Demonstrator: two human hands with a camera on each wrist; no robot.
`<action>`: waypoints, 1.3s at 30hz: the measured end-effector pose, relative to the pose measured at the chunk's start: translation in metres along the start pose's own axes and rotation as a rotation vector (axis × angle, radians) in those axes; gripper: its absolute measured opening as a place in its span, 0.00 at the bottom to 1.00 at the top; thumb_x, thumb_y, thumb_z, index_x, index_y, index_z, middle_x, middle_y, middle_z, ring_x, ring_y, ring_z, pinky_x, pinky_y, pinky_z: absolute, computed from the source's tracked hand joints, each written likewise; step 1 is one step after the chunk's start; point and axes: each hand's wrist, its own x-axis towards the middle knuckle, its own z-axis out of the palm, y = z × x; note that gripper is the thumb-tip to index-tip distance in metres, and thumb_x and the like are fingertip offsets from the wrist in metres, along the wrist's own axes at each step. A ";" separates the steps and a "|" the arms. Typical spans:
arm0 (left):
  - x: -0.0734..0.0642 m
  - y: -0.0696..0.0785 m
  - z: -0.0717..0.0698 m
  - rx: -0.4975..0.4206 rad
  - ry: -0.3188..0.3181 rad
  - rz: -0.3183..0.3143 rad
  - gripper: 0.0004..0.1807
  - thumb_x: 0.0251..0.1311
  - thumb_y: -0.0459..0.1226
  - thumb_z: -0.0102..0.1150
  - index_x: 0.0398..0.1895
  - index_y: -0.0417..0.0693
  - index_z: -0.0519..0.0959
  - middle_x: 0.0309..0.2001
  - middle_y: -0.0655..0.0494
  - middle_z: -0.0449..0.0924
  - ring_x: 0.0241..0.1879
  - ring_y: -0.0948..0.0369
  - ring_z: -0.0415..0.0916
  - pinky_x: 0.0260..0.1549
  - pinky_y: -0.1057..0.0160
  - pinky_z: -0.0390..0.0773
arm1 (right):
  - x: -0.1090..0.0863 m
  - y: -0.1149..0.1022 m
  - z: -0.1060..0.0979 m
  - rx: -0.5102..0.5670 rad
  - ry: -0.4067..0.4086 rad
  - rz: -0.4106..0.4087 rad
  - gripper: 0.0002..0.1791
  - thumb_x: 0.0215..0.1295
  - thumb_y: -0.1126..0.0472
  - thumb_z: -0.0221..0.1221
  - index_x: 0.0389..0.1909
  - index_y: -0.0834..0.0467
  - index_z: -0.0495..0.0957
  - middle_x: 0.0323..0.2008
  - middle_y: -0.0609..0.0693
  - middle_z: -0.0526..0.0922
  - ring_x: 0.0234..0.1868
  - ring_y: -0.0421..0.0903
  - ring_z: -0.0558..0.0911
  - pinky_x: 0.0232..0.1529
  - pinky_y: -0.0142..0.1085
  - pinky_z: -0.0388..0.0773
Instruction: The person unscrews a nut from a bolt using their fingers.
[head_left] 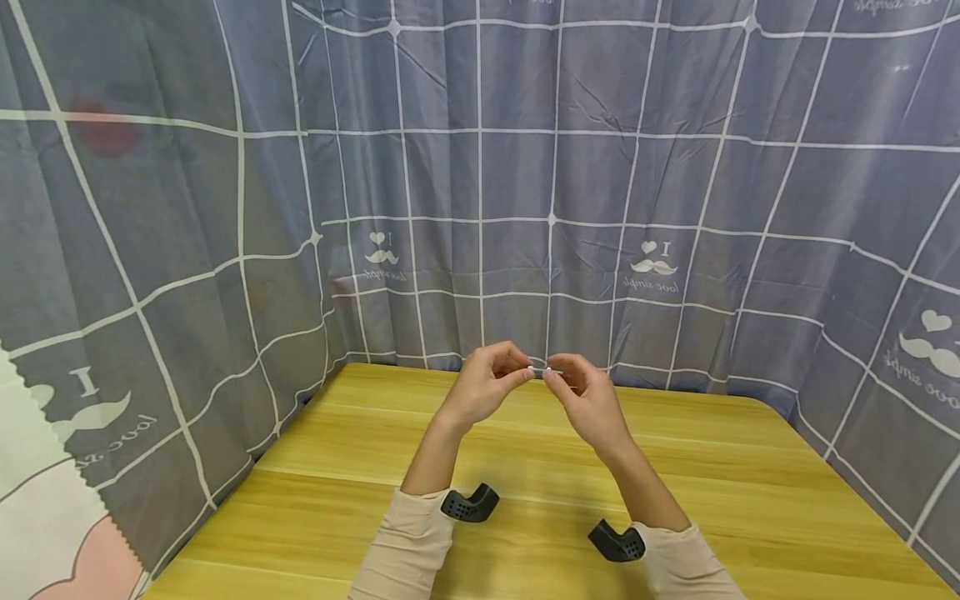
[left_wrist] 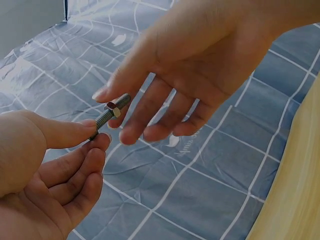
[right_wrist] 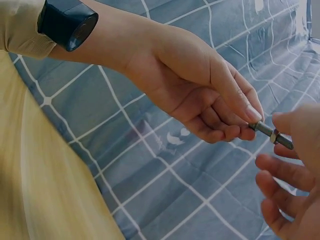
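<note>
Thumb and forefinger of my left hand [head_left: 478, 387] pinch one end of a small threaded metal bolt [left_wrist: 103, 119], held in the air above the table's far part. That end is covered by the fingertips, so I cannot see whether it has a head. A hex nut [right_wrist: 274, 136] sits on the thread toward the bolt's other end. My right hand [head_left: 596, 407] is around the nut, its thumb and forefinger on either side. In the right wrist view a small gap shows between that thumb and the nut, and the other fingers are loosely extended.
Below the hands lies a yellow wood-grain table [head_left: 517, 517]. Grey-blue checked curtains [head_left: 517, 175] hang behind it and along both sides. A black camera [head_left: 470, 503] is worn on the left wrist, another black camera [head_left: 617, 542] on the right.
</note>
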 end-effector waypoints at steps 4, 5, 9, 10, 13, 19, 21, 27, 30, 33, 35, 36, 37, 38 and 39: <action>0.000 0.001 0.000 -0.006 -0.005 -0.009 0.02 0.70 0.30 0.64 0.42 0.39 0.84 0.37 0.46 0.85 0.31 0.60 0.77 0.31 0.63 0.74 | 0.000 0.001 0.000 0.033 -0.011 -0.007 0.13 0.78 0.61 0.59 0.54 0.65 0.82 0.48 0.57 0.86 0.51 0.55 0.84 0.54 0.40 0.79; 0.000 0.001 0.000 -0.006 -0.005 -0.013 0.02 0.70 0.30 0.64 0.42 0.40 0.84 0.38 0.46 0.85 0.31 0.60 0.77 0.31 0.63 0.74 | 0.000 0.001 0.000 0.044 -0.015 -0.010 0.12 0.77 0.62 0.60 0.53 0.65 0.82 0.47 0.57 0.87 0.51 0.54 0.85 0.54 0.39 0.79; 0.000 0.000 0.000 0.005 -0.003 -0.011 0.02 0.70 0.30 0.64 0.42 0.39 0.84 0.36 0.51 0.85 0.30 0.60 0.76 0.30 0.63 0.73 | 0.000 0.001 -0.001 0.050 -0.017 -0.019 0.11 0.75 0.65 0.62 0.54 0.63 0.81 0.49 0.57 0.86 0.51 0.52 0.85 0.52 0.35 0.79; 0.000 0.000 0.000 0.008 -0.002 -0.011 0.02 0.70 0.31 0.64 0.42 0.39 0.84 0.35 0.53 0.85 0.29 0.60 0.76 0.30 0.63 0.73 | 0.000 0.000 -0.001 0.045 -0.016 -0.022 0.12 0.75 0.65 0.62 0.55 0.63 0.81 0.50 0.57 0.85 0.52 0.52 0.85 0.52 0.35 0.79; 0.000 0.000 0.000 0.011 0.000 -0.007 0.02 0.70 0.30 0.64 0.41 0.40 0.84 0.34 0.56 0.84 0.29 0.61 0.74 0.30 0.63 0.72 | 0.000 0.000 -0.001 0.031 -0.011 -0.014 0.15 0.75 0.63 0.63 0.58 0.62 0.80 0.54 0.58 0.84 0.54 0.53 0.84 0.53 0.40 0.79; -0.001 0.001 0.001 0.002 -0.004 -0.017 0.02 0.71 0.31 0.64 0.42 0.41 0.84 0.35 0.56 0.84 0.31 0.53 0.77 0.31 0.62 0.73 | 0.000 0.001 -0.001 0.012 0.008 0.011 0.13 0.76 0.63 0.61 0.56 0.64 0.82 0.49 0.57 0.86 0.50 0.52 0.84 0.51 0.37 0.79; -0.001 0.001 0.001 -0.002 -0.006 -0.018 0.03 0.71 0.31 0.64 0.42 0.40 0.84 0.35 0.56 0.84 0.32 0.49 0.77 0.31 0.62 0.73 | 0.000 0.001 -0.001 0.013 0.008 -0.004 0.12 0.76 0.64 0.61 0.55 0.64 0.82 0.47 0.57 0.86 0.49 0.53 0.84 0.49 0.36 0.79; -0.001 0.001 0.001 0.002 -0.008 -0.019 0.02 0.71 0.31 0.63 0.42 0.40 0.83 0.34 0.56 0.83 0.29 0.56 0.74 0.30 0.62 0.72 | -0.001 -0.001 -0.002 0.031 0.003 0.004 0.16 0.76 0.60 0.62 0.60 0.60 0.79 0.53 0.57 0.84 0.53 0.52 0.83 0.52 0.40 0.78; -0.001 0.002 0.001 0.004 -0.009 -0.020 0.03 0.71 0.31 0.63 0.42 0.39 0.83 0.34 0.56 0.84 0.29 0.60 0.74 0.30 0.62 0.72 | -0.001 0.000 -0.002 0.032 0.012 0.015 0.14 0.77 0.58 0.60 0.56 0.63 0.82 0.48 0.58 0.86 0.49 0.52 0.84 0.51 0.39 0.79; -0.001 0.002 0.001 0.006 -0.008 -0.019 0.03 0.71 0.31 0.63 0.42 0.39 0.83 0.35 0.56 0.84 0.29 0.60 0.75 0.31 0.62 0.73 | -0.001 0.000 -0.002 0.022 0.018 0.002 0.13 0.77 0.60 0.60 0.52 0.65 0.83 0.43 0.59 0.87 0.45 0.51 0.84 0.49 0.37 0.79; -0.001 0.002 0.001 0.005 -0.006 -0.019 0.02 0.71 0.31 0.63 0.42 0.40 0.83 0.36 0.54 0.84 0.30 0.59 0.75 0.32 0.62 0.74 | -0.001 0.000 -0.002 0.011 0.017 -0.013 0.12 0.76 0.62 0.61 0.52 0.65 0.83 0.44 0.58 0.87 0.45 0.51 0.84 0.48 0.36 0.79; -0.001 0.003 0.001 0.002 -0.005 -0.019 0.02 0.71 0.30 0.63 0.42 0.40 0.83 0.36 0.54 0.84 0.30 0.59 0.76 0.32 0.62 0.74 | -0.001 0.000 -0.002 0.006 0.014 -0.021 0.12 0.76 0.62 0.62 0.53 0.64 0.82 0.46 0.58 0.86 0.46 0.51 0.84 0.48 0.36 0.79; -0.001 0.003 0.001 -0.002 -0.004 -0.020 0.02 0.71 0.30 0.63 0.42 0.39 0.83 0.36 0.53 0.84 0.31 0.59 0.76 0.33 0.62 0.75 | 0.000 0.000 -0.002 0.003 0.011 -0.026 0.12 0.75 0.63 0.62 0.54 0.63 0.81 0.48 0.58 0.86 0.47 0.51 0.84 0.48 0.37 0.79; -0.001 0.003 0.001 -0.006 -0.004 -0.021 0.03 0.71 0.30 0.63 0.43 0.39 0.83 0.37 0.52 0.85 0.31 0.58 0.77 0.33 0.61 0.75 | 0.000 0.000 -0.002 0.002 0.006 -0.029 0.13 0.75 0.63 0.62 0.56 0.63 0.81 0.50 0.58 0.85 0.48 0.51 0.84 0.48 0.38 0.79; -0.001 0.003 0.000 -0.009 -0.004 -0.020 0.03 0.70 0.30 0.64 0.43 0.39 0.83 0.37 0.51 0.85 0.32 0.58 0.78 0.34 0.61 0.76 | 0.000 0.000 -0.002 0.005 0.001 -0.029 0.14 0.75 0.63 0.63 0.58 0.62 0.80 0.52 0.58 0.84 0.50 0.52 0.83 0.49 0.40 0.79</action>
